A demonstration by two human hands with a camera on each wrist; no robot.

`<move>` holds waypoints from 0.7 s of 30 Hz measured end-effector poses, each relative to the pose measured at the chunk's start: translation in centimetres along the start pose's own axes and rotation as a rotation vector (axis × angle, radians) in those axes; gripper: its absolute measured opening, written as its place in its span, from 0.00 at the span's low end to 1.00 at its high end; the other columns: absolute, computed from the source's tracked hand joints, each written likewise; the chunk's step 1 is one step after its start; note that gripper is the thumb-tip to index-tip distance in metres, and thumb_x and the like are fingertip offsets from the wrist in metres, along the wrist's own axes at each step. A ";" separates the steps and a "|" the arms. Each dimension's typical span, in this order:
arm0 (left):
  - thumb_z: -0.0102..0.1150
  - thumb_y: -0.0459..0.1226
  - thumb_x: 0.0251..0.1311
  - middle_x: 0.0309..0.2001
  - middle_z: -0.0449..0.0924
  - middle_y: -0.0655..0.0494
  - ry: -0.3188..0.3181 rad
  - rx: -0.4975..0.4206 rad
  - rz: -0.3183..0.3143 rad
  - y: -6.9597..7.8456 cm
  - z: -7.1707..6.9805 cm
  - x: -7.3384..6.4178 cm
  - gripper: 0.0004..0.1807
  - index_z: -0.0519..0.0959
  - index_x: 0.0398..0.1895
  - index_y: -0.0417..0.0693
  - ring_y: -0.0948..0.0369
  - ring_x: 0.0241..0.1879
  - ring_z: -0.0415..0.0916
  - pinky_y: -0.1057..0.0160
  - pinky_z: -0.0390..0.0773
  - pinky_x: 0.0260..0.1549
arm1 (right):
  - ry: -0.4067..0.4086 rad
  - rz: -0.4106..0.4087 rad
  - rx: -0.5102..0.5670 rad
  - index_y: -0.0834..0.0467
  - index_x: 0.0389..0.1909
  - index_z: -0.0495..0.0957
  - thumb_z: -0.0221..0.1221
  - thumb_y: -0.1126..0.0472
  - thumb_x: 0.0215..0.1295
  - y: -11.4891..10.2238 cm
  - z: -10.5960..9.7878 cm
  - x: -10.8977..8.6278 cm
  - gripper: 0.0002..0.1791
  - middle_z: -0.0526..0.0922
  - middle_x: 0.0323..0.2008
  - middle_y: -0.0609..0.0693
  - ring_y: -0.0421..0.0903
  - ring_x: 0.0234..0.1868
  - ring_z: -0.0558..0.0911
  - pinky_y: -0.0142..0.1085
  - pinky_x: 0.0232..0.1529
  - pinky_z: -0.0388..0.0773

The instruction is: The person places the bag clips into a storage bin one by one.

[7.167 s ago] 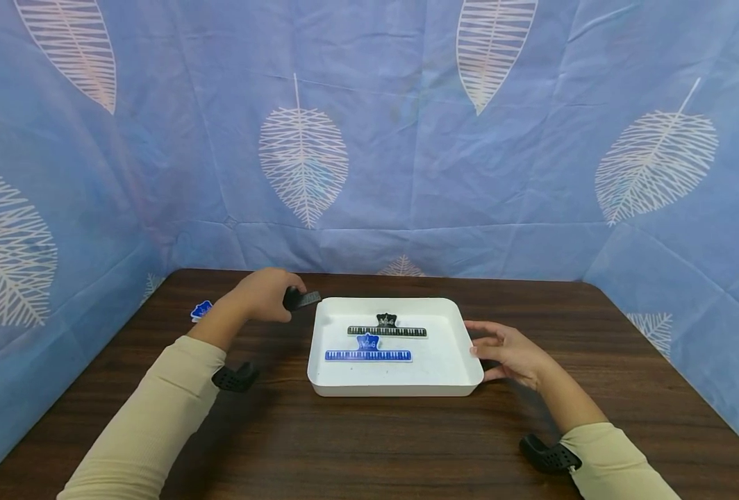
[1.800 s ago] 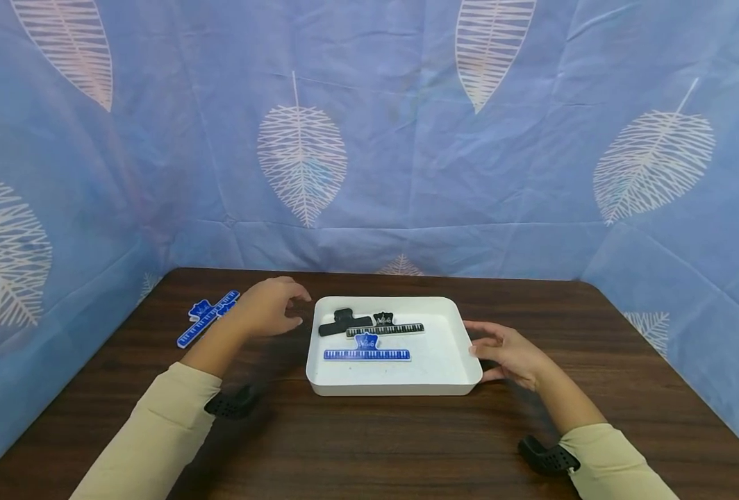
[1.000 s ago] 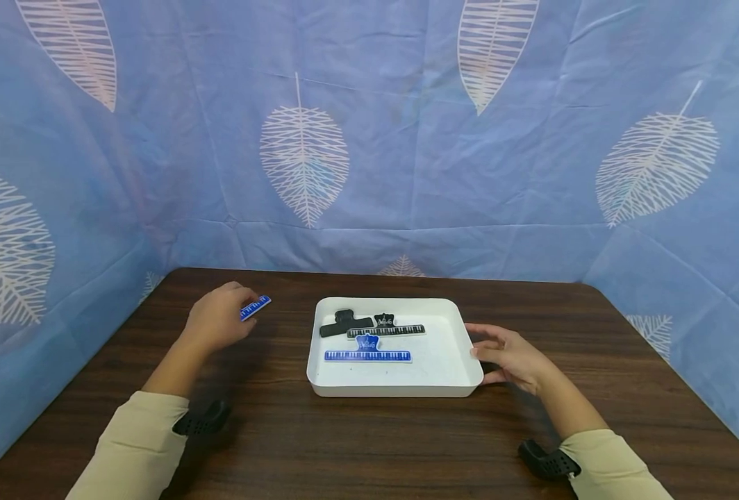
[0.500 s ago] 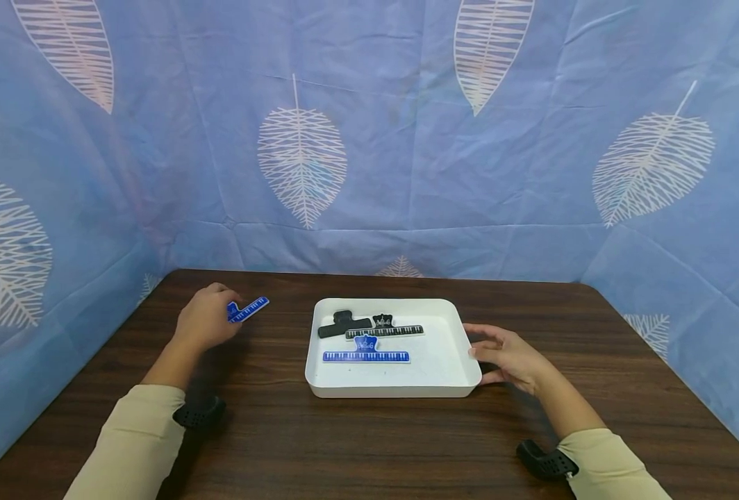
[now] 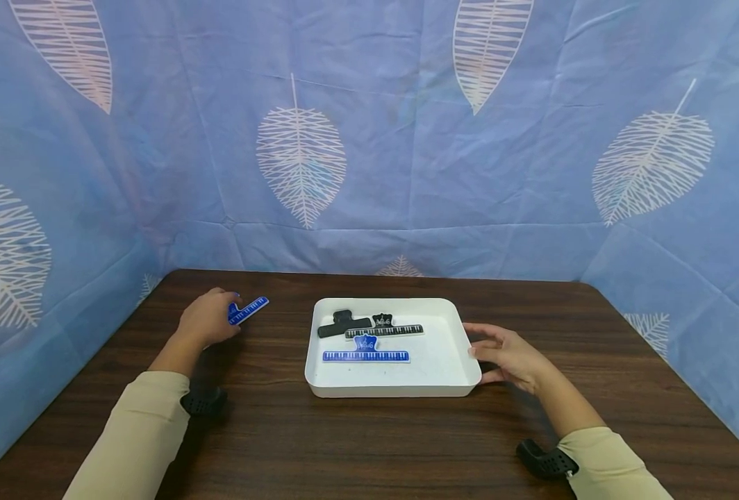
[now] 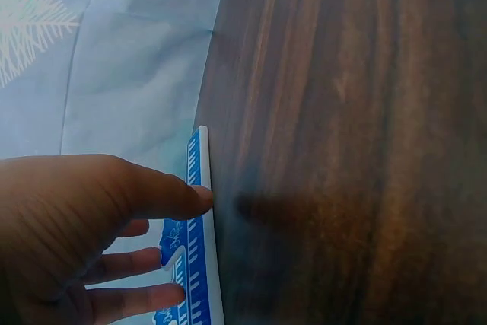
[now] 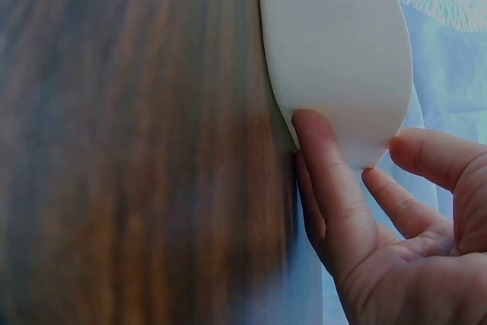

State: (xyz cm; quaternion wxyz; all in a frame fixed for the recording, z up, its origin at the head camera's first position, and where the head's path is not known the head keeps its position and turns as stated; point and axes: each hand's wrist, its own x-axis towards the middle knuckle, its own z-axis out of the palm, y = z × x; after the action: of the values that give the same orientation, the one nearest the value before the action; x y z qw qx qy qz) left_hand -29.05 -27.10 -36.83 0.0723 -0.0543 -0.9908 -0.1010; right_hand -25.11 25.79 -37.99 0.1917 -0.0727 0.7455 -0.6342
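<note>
My left hand (image 5: 205,319) is at the far left of the table, pinching a blue sheet-music clip (image 5: 248,310) with a piano-key bar; its thumb and fingertips touch the clip (image 6: 196,264) in the left wrist view. Part of the clip is hidden behind the hand. My right hand (image 5: 508,357) holds the right end of a white tray (image 5: 394,391), with the thumb near the rim and fingers against the outer wall. Inside the tray lie a plain black clip (image 5: 344,325), a black piano-key clip (image 5: 385,330) and a blue piano-key clip (image 5: 366,355).
The dark wood table (image 5: 369,451) extends around the tray. A blue cloth (image 5: 369,173) with white leaf prints stands behind the table and along both sides. Black bands (image 5: 543,460) sit on both wrists.
The black clip once held in my left hand now lies in the tray. My left hand has gone back left to the blue clip, which has shifted right. The right hand stays put.
</note>
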 end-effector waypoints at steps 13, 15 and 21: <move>0.70 0.35 0.48 0.52 0.76 0.33 -0.131 -0.018 -0.021 -0.6 -0.1 1.3 0.28 0.78 0.56 0.38 0.42 0.47 0.75 0.38 0.75 0.46 | -0.003 0.007 0.006 0.65 0.75 0.49 0.58 0.65 0.68 -0.1 -0.2 0.1 0.39 0.73 0.56 0.67 0.56 0.46 0.83 0.51 0.41 0.82; 0.70 0.34 0.48 0.51 0.77 0.34 -0.143 -0.017 -0.019 -0.5 -0.2 1.4 0.26 0.79 0.54 0.38 0.43 0.46 0.76 0.39 0.75 0.46 | -0.002 0.008 0.010 0.65 0.75 0.49 0.58 0.66 0.68 -0.1 -0.1 0.0 0.39 0.74 0.56 0.67 0.56 0.46 0.83 0.51 0.41 0.82; 0.71 0.35 0.47 0.47 0.79 0.38 -0.169 -0.007 0.013 0.0 -0.7 1.4 0.23 0.82 0.49 0.38 0.46 0.43 0.77 0.42 0.76 0.44 | -0.009 0.004 0.018 0.65 0.75 0.49 0.58 0.65 0.68 -0.2 0.0 -0.1 0.40 0.73 0.56 0.69 0.56 0.45 0.83 0.50 0.40 0.82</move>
State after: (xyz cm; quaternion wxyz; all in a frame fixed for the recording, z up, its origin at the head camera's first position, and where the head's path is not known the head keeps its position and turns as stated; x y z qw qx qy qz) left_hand -30.30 -27.17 -35.93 -0.0114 -0.0693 -0.9926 -0.0989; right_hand -25.08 25.74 -37.75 0.1972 -0.0724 0.7391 -0.6401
